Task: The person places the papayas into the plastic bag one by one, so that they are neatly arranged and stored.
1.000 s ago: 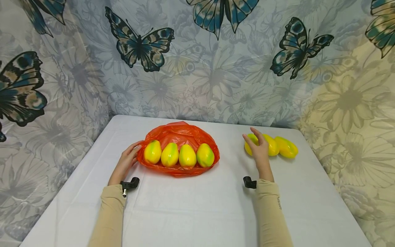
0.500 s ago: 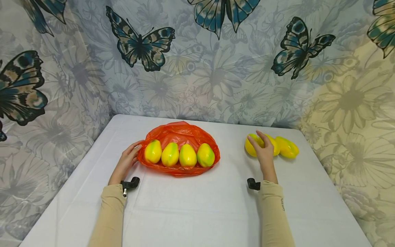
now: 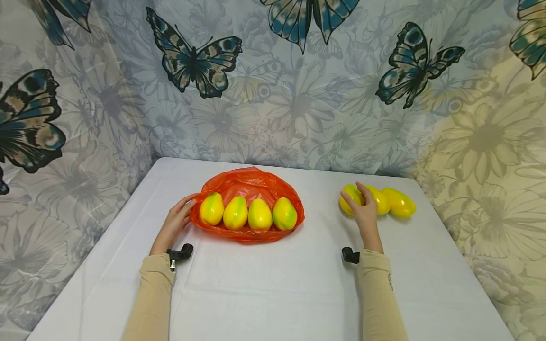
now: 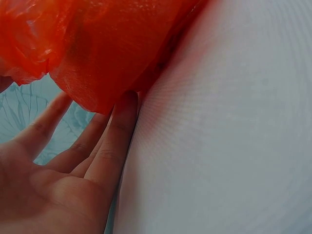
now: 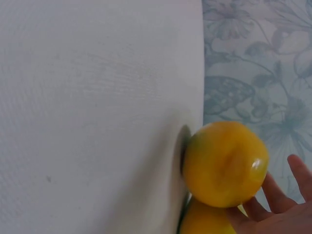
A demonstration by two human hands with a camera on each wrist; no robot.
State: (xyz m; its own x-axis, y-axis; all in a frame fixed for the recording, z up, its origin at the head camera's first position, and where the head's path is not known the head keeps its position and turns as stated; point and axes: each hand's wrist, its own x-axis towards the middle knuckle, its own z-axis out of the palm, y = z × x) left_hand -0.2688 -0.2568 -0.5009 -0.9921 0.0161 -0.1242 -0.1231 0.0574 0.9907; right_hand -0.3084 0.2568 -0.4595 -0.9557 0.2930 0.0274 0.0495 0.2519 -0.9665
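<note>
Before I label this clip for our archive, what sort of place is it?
Probably a staged recording corner, not a kitchen: a white-covered table, butterfly-print cloth hung as backdrop on every side, and mangoes lined up in an orange plastic bag.

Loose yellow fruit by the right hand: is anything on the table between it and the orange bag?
Nothing visible. The right hand is already on the nearest loose fruit, and only bare table separates it from the orange bag.
</note>
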